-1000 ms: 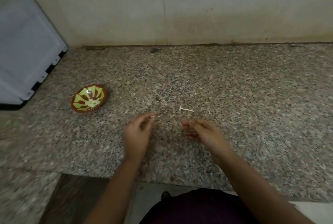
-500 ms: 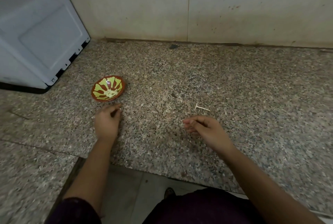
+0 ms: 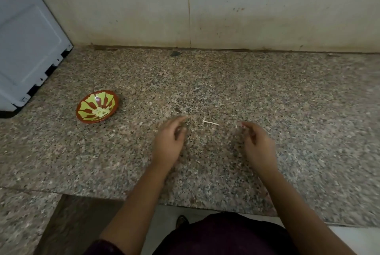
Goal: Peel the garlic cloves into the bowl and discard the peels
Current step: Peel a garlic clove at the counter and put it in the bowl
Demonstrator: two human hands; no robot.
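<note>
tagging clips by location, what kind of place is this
Probably a home kitchen: a speckled granite countertop meets a stained wall, a painted bowl holds what looks like peeled garlic, and a white appliance stands at the left.

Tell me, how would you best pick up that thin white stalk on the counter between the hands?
I'd pinch the stalk across its thin shaft, near the middle, coming straight down from above. It lies flat on the counter, so nothing slips under it, and the shaft runs left to right, so fingers close from its near and far sides.
</note>
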